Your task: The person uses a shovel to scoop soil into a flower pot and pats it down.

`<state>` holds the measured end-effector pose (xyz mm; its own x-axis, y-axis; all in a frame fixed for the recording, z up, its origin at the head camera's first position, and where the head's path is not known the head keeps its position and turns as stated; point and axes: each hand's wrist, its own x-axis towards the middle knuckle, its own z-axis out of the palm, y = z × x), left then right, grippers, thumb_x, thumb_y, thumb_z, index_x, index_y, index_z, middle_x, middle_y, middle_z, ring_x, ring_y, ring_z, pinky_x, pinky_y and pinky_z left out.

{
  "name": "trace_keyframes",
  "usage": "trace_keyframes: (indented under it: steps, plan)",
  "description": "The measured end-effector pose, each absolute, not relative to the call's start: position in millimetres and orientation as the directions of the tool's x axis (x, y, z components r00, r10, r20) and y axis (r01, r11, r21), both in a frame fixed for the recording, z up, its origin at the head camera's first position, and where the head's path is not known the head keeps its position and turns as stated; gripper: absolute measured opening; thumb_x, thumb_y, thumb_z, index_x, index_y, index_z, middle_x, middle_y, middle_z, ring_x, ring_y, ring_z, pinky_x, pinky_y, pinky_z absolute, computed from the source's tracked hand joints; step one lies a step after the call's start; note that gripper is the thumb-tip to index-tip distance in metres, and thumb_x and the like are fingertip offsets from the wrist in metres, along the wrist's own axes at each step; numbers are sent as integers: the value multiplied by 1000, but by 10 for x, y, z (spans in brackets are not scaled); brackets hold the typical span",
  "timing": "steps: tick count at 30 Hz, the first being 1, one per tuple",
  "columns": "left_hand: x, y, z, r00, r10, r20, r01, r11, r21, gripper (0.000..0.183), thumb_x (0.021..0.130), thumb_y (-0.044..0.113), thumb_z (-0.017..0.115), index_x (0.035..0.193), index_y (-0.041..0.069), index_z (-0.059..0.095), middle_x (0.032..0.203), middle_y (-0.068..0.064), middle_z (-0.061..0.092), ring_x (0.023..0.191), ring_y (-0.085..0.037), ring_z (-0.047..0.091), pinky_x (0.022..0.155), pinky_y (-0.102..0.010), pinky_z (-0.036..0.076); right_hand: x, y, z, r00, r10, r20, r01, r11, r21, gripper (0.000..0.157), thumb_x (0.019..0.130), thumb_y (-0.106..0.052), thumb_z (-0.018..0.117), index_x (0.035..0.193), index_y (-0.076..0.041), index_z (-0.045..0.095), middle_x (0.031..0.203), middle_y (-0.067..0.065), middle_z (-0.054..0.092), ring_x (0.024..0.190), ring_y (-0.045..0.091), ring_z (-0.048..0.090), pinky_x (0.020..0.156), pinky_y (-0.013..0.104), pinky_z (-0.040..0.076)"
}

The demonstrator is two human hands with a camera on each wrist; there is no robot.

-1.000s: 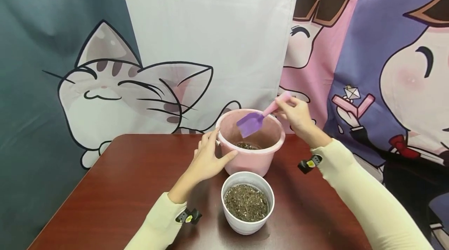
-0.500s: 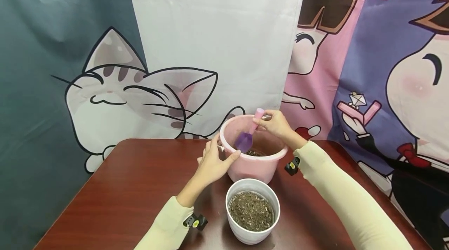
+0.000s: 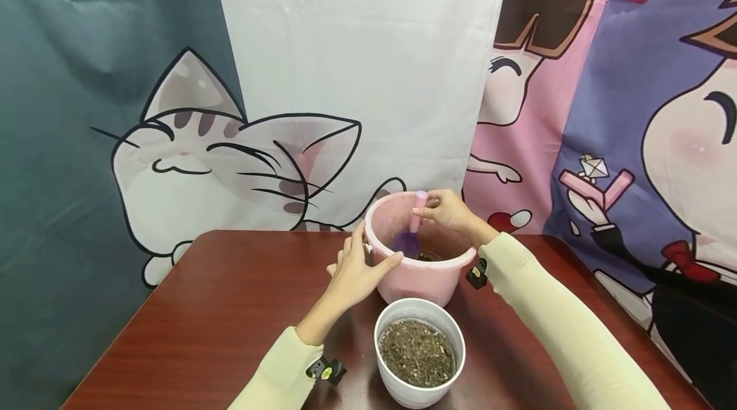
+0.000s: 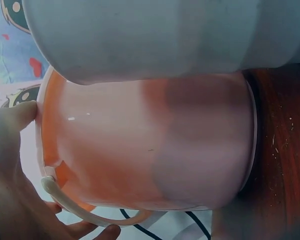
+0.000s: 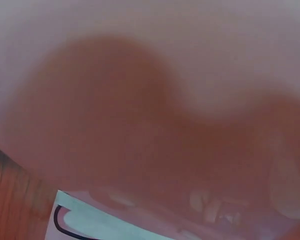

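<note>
A pink bucket [image 3: 416, 282] with a little dark soil [image 3: 428, 257] at its bottom stands on the table. My left hand [image 3: 358, 272] holds the bucket's left rim, thumb on the near edge and fingers beside the white handle [image 4: 85, 214]. The right hand [image 3: 450, 210] reaches over the far right rim and grips the pink handle of a small trowel [image 3: 419, 212]. Its purple blade points down inside the bucket; the tip is hidden by the near wall. In front stands a white pot [image 3: 419, 391] of soil [image 3: 417, 354]. The right wrist view is mostly blurred pink bucket wall.
The reddish-brown wooden table [image 3: 230, 314] extends to both sides. Behind it hangs a cloth backdrop [image 3: 357, 45] with cartoon figures, close to the table's far edge. The white pot stands very near the bucket's front.
The right hand has lowered the trowel from above the rim down into the bucket and turned it more upright. The left hand keeps its hold on the rim; the head view has shifted slightly.
</note>
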<state>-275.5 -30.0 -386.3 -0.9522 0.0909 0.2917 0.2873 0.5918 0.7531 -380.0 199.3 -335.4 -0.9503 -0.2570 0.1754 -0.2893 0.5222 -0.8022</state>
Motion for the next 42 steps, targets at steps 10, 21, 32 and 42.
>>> trace_keyframes:
  steps: [10,21,32,42]
  plan:
    - [-2760,-311,-3841,-960,97,262,268,585,765,104,79,71,66,158,20,21,142,-18,43,119,-42,46,87,-60,25,-3831,2006,-3364,-945,-233,230,-323,561,-762,28,98,-5,61,121,11,58,112,31,66,92,38,70,77,41,57]
    - [-2778,-321,-3848,-960,97,261,267,590,762,105,79,72,66,158,21,20,144,-18,42,119,-44,46,86,-61,26,-3815,2022,-3353,-900,-354,255,-432,648,-627,26,99,-3,57,120,13,57,120,32,62,115,44,59,97,52,46]
    - [-2772,-307,-3857,-961,101,257,267,585,766,104,80,71,66,158,21,19,145,-18,40,120,-45,46,87,-61,26,-3813,2001,-3404,-912,-402,-77,-130,461,-878,24,105,-1,39,122,18,40,128,42,47,103,53,62,84,53,53]
    - [-2771,-316,-3854,-961,111,254,269,596,757,103,81,71,64,158,20,18,147,-18,39,122,-46,45,87,-63,26,-3798,2011,-3354,-910,-374,-177,-36,497,-867,39,106,-4,39,136,19,31,130,44,47,109,52,60,86,53,52]
